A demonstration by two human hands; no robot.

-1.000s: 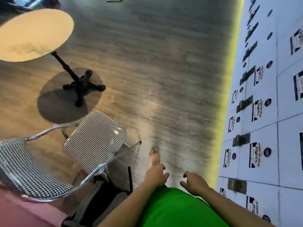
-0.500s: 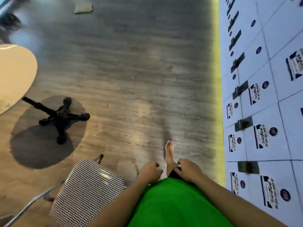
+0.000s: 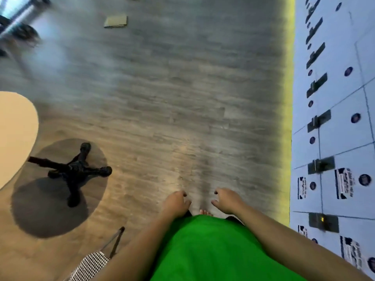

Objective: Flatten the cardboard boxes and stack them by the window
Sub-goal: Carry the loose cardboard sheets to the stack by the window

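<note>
My green shirt (image 3: 213,250) hides nearly all of my legs; only the toes of one foot (image 3: 205,212) peep out above its hem. The round table (image 3: 14,136) runs off the left edge, so I see just a slice of its top, and its post is partly covered by it. The checked chair (image 3: 89,267) is cut by the bottom edge. A flat piece of cardboard (image 3: 115,21) lies far up the floor, too small to tell its make; another at the top edge is mostly cropped. The top left corner is a blur. The labels on the white panels (image 3: 341,183) at the right are unreadable.
</note>
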